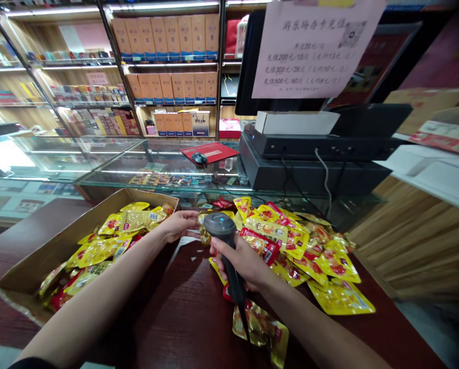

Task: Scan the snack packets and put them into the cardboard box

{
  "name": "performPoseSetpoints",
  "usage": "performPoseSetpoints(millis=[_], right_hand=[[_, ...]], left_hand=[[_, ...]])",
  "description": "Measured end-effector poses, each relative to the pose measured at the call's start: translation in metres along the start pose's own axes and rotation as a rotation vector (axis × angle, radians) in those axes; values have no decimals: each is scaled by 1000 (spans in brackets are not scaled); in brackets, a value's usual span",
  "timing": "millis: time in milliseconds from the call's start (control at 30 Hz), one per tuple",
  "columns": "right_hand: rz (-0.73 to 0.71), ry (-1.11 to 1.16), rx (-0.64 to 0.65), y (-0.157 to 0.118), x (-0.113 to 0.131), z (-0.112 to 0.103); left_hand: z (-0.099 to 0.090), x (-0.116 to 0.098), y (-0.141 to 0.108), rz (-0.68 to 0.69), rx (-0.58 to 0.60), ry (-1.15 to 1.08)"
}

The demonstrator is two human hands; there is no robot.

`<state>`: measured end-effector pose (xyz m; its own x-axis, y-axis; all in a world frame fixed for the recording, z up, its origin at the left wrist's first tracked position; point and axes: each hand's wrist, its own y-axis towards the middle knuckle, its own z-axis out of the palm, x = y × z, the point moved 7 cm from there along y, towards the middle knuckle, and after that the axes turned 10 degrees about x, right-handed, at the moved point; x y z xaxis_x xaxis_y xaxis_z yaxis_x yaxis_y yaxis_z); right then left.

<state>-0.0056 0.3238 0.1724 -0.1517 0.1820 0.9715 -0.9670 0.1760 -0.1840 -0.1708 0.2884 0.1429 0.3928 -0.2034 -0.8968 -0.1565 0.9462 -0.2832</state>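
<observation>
The heading "游乐场办卡充值" is printed across the top of a paper notice (314, 48), and a QR code (348, 35) is placed at its upper right. Below the heading, tiered top-up rates are listed: "200元", "300元" and "500元" can be made out, paired with "15", "28" and "60", though the smaller bracketed figures are blurred. A word in Latin letters, possibly "iHerb", is seen on a carton (200, 123). The red print on the yellow snack packets (296, 251) is too small to be read.
</observation>
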Motion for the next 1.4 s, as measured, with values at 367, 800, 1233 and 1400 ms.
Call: performPoseSetpoints(millis=[367,800,1233,1400], right_hand=[[9,0,7,-1,-1,2],[24,40,50,-1,0,7],[27,22,30,-1,-1,6],[15,15,10,-4,6,2]], left_hand=[[0,0,0,1,-2,-2],[1,-1,-1,8,3,30],[1,0,-1,0,-11,15],[-2,-3,-3,-8,-17,-13]])
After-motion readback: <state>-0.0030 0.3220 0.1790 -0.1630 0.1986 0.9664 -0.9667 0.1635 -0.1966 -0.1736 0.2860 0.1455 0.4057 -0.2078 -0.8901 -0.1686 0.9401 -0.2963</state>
